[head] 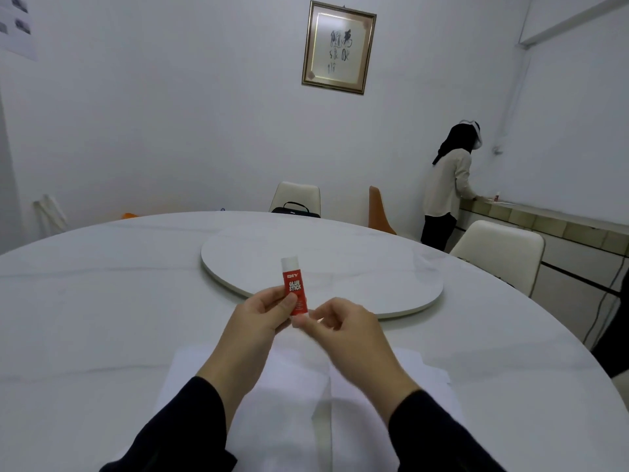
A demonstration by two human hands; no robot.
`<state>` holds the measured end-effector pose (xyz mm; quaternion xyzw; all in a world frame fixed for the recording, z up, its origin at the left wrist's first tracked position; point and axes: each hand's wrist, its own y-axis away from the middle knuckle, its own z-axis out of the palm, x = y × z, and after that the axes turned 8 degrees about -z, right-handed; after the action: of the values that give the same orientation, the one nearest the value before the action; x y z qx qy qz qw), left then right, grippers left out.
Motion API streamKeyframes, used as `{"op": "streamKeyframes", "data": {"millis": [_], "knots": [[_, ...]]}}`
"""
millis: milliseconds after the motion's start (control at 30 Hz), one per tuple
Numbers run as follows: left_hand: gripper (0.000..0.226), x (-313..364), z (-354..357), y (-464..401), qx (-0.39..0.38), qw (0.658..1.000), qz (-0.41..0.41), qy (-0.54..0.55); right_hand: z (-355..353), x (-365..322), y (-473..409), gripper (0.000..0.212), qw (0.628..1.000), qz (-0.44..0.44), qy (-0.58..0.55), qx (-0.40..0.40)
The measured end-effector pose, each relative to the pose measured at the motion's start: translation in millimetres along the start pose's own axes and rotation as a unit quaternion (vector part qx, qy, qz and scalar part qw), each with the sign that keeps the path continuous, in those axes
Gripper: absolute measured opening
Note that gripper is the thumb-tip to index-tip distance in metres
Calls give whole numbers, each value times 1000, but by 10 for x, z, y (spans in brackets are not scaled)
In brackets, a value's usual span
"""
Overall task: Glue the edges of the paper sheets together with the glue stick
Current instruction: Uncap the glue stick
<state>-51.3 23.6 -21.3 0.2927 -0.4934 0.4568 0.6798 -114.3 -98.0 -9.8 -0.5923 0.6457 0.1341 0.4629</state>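
A red glue stick (293,282) with a white cap stands upright in the air above the table, cap on. My left hand (262,315) grips its red body between thumb and fingers. My right hand (340,323) pinches the white base at the bottom of the stick. Below my hands, white paper sheets (367,396) lie flat on the table, overlapping along a vertical seam near the middle. My forearms in dark sleeves cover part of the sheets.
The sheets lie on a round white table (102,318) with a white turntable (340,267) in its middle. Cream chairs (500,250) and an orange chair (377,209) stand around it. A person (446,185) stands at a counter at the back right.
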Motion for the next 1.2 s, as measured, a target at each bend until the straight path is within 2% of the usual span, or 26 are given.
{"op": "streamKeyframes", "data": {"millis": [100, 167, 233, 300, 333, 367, 400, 433, 467, 500, 600, 633, 667, 700, 733, 800, 833, 900, 1000, 1067, 1100, 1167, 1200], "knots": [[15, 10, 50, 42, -6, 1000, 11, 2, 152, 5, 238, 30, 993, -71, 71, 68], [15, 4, 81, 63, -9, 1000, 17, -1, 244, 26, 283, 21, 985, -103, 57, 128], [13, 2, 98, 71, -9, 1000, 25, -6, 296, 53, 273, 15, 984, -111, -22, 135], [15, 17, 101, 75, -31, 999, 34, -17, 306, 49, 275, 22, 979, -70, -164, 98], [18, 33, 105, 85, -48, 998, 38, -24, 296, 49, 277, 27, 959, -25, -276, 63], [23, 46, 110, 93, -60, 997, 38, -28, 291, 49, 278, 31, 906, 28, -422, 18], [25, 49, 113, 94, -63, 997, 37, -28, 282, 34, 275, 34, 827, 87, -554, -22], [25, 45, 113, 91, -59, 997, 37, -29, 278, 46, 270, 40, 763, 124, -632, -45], [23, 43, 117, 91, -52, 997, 40, -31, 283, 66, 267, 44, 741, 132, -656, -55], [21, 44, 125, 95, -44, 997, 46, -39, 291, 71, 267, 46, 760, 124, -637, -47], [16, 36, 151, 114, -16, 996, 62, -59, 328, 103, 291, 44, 906, 25, -421, 46], [15, 34, 160, 124, -13, 996, 62, -61, 340, 117, 285, 42, 932, 6, -357, 69], [15, 36, 171, 133, -15, 996, 60, -59, 349, 131, 282, 41, 941, 5, -327, 84], [14, 39, 176, 136, -19, 997, 58, -56, 345, 116, 288, 40, 929, 19, -361, 81], [15, 40, 180, 136, -23, 997, 53, -51, 327, 76, 291, 39, 891, 48, -448, 58], [18, 31, 195, 144, -33, 998, 35, -44, 303, 24, 290, 48, 781, 107, -615, -11], [19, 25, 207, 150, -36, 998, 28, -48, 301, 38, 287, 54, 752, 122, -647, -34], [19, 18, 224, 155, -34, 997, 28, -56, 310, 62, 275, 59, 759, 127, -638, -29], [17, 30, 222, 158, -23, 997, 52, -59, 301, 71, 282, 52, 834, 102, -540, 53], [16, 30, 206, 155, -22, 996, 56, -62, 293, 86, 301, 43, 895, 55, -432, 99], [15, 29, 201, 154, -22, 996, 54, -62, 300, 92, 311, 41, 914, 41, -388, 111], [17, 28, 197, 152, -31, 996, 53, -64, 309, 71, 322, 42, 912, 45, -392, 112], [18, 29, 196, 154, -36, 996, 50, -66, 307, 58, 318, 45, 889, 70, -443, 97]]}}
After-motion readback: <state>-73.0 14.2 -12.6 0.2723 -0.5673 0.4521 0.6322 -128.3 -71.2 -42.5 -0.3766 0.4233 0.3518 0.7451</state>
